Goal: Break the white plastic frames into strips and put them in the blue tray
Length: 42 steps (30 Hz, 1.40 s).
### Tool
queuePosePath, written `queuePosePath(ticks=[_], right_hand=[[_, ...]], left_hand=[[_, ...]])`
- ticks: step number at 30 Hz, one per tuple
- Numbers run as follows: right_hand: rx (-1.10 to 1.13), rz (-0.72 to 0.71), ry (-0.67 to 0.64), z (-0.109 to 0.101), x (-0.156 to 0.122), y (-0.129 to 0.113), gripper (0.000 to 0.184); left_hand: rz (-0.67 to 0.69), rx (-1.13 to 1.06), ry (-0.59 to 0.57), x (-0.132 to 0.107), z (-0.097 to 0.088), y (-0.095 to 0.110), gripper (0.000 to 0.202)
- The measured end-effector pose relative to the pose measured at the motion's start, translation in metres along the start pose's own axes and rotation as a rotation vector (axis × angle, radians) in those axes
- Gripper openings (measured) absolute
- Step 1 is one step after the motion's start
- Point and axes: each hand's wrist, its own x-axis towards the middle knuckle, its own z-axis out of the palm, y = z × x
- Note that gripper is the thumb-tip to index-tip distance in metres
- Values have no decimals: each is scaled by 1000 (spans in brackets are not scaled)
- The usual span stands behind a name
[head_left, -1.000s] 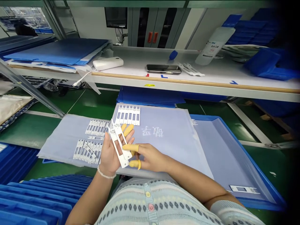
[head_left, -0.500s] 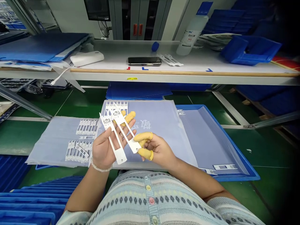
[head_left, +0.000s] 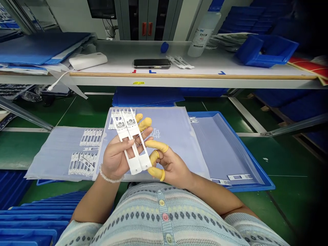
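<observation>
At a green workbench (head_left: 87, 112) under a long white shelf (head_left: 230, 66), I am watching the left hand (head_left: 115, 160) clasping two white strips (head_left: 129, 143), side by side and near upright at centre frame, above a grey sheet (head_left: 176, 136). The right hand (head_left: 169, 167), wearing yellow fingertip covers, is curling against their lower ends at 4 o'clock; whether it is gripping, I cannot tell. One phone (head_left: 152, 63) and one bottle (head_left: 203, 32) are lying at 12 o'clock on the shelf. One blue tray (head_left: 253, 188) is sitting at 3 o'clock.
</observation>
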Motion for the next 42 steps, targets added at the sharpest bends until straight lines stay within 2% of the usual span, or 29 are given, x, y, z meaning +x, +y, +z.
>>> queuePosePath(ticks=[6,9,12,14,16,18,19,22,24,28,30,34,38,42], right_hand=[[-47,-15,-32,-2,-3,3,56],[-146,-73,-62,-2,-3,3,55],[-409,-228,13,-4,0,-2,45],[-623,-388,40,-7,3,-6,38],[-827,-550,-47,-11,7,-9,36],[-995,-638,-151,-17,11,-9,38],[-1055,-642,-144,-20,12,-9,41],[-1115,-574,54,-26,14,-9,49],[-1122,-588,112,-25,14,-12,51],[-1171,-754,-104,-12,14,-17,43],[-1194,-774,-174,-5,15,-18,35],[-1180,-786,-87,-2,19,-20,36],[-1236,-782,-134,-9,21,-21,49],[-1217,-647,85,-12,24,-22,54]], left_hand=[[27,62,76,-3,-3,-3,65],[17,81,89,-5,-3,-3,66],[7,85,118,-6,-1,0,65],[5,74,125,-6,0,3,66],[-7,57,110,-7,1,5,67],[-11,37,107,-8,0,8,67],[-10,28,114,-9,-1,9,67],[-15,11,125,-11,-4,12,69],[-27,12,116,-12,-5,14,70],[-35,30,114,-16,-7,14,69],[-38,50,117,-17,-7,14,65],[-46,66,102,-19,-8,16,57],[-50,38,77,-19,-9,21,58],[-34,30,87,-19,-11,25,58]])
